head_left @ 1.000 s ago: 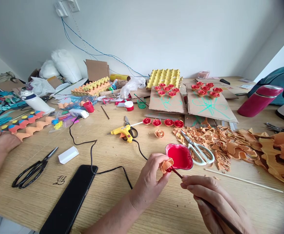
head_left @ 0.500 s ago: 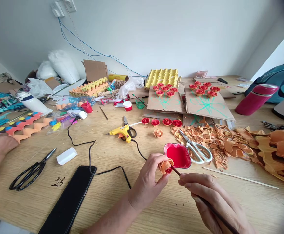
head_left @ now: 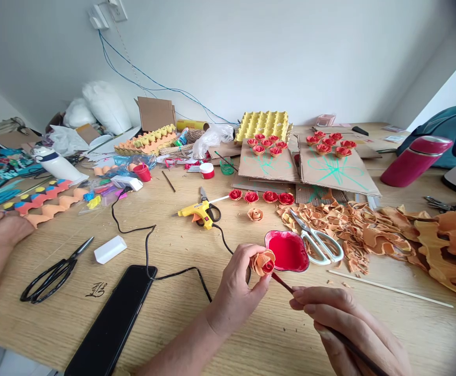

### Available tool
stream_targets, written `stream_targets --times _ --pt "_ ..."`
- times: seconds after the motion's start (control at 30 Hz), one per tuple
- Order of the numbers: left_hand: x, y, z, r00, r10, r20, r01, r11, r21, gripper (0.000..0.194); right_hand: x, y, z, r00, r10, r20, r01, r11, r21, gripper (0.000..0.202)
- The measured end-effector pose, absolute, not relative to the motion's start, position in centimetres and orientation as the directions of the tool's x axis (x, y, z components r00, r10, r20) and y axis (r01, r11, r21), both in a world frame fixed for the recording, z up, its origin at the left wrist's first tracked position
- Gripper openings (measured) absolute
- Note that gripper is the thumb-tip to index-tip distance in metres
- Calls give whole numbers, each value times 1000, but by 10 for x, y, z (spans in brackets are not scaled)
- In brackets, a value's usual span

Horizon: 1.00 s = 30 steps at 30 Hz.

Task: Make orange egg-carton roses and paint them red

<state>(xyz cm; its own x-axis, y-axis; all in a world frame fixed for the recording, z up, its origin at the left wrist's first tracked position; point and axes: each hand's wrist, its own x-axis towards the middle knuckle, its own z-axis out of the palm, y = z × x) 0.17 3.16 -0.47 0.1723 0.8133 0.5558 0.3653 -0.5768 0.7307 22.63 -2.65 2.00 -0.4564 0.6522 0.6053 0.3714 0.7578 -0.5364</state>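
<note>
Between the fingers and thumb of my left hand (head_left: 235, 292) is an orange egg-carton rose (head_left: 262, 262), its centre painted red. My right hand (head_left: 349, 324) grips a dark-handled paintbrush (head_left: 284, 283), and the brush's tip is beside the rose's lower right edge. Just behind the rose sits a dish of red paint (head_left: 286, 251). Further back, several red-painted roses (head_left: 270, 196) stand in a row, with one unpainted orange rose (head_left: 255, 214) in front of them.
A yellow glue gun (head_left: 198, 211) and its cord lie left of the dish. White-handled scissors (head_left: 322, 244) rest by orange carton scraps (head_left: 353, 224). A phone (head_left: 112, 318) and black scissors (head_left: 57, 274) lie at left. Another person's hand (head_left: 6, 230) is at the far left.
My left hand has turned the rose so its red centre faces me more. The brush tip has moved from inside the petals to the rose's edge.
</note>
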Motion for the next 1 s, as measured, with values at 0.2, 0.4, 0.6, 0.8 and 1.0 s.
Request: stream_targets --times 0.2,0.4,0.6,0.8,1.0 --pt "2 31 -2 155 905 396 258 -424 868 44 230 -20 19 -409 637 654 380 770 -512 34" --pt "3 31 3 163 952 259 97 -277 956 43 234 -14 14 -347 633 692 397 768 -503 32" --pt "1 35 -2 259 961 96 -145 -60 988 44 234 -11 17 -313 637 704 408 760 -506 33" --pt "1 38 2 306 952 13 -285 79 955 57 223 -6 29 -234 612 755 355 777 -520 32" --pt "0 37 1 349 937 18 -242 71 968 56 217 -9 32 -175 640 749 333 754 -566 26"
